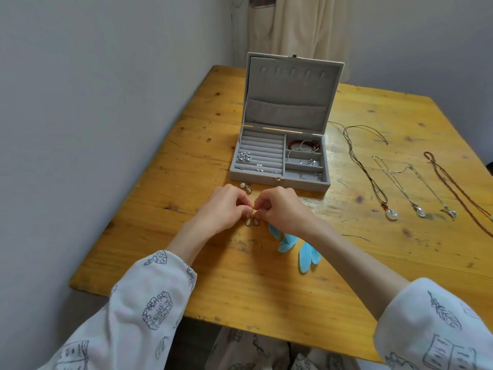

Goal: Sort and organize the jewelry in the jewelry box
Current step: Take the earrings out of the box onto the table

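An open grey jewelry box point(306, 182) stands on the wooden table, its lid upright. Small silver earrings lie in its ring rolls point(260, 156), and a red bracelet point(302, 143) and silver pieces fill the right compartments. Just in front of the box, my left hand point(226, 206) and my right hand point(280, 206) meet, both pinching a pair of teardrop drop earrings point(252, 221) that dangle between the fingertips. A pearl earring point(246, 186) lies by the box's front left corner.
Several necklaces lie spread on the table to the right: a cord pendant point(392, 213), two silver chains point(420, 210), and a brown beaded strand point(458, 190). Blue feather pieces point(306, 253) lie under my right wrist. A wall runs close along the table's left edge.
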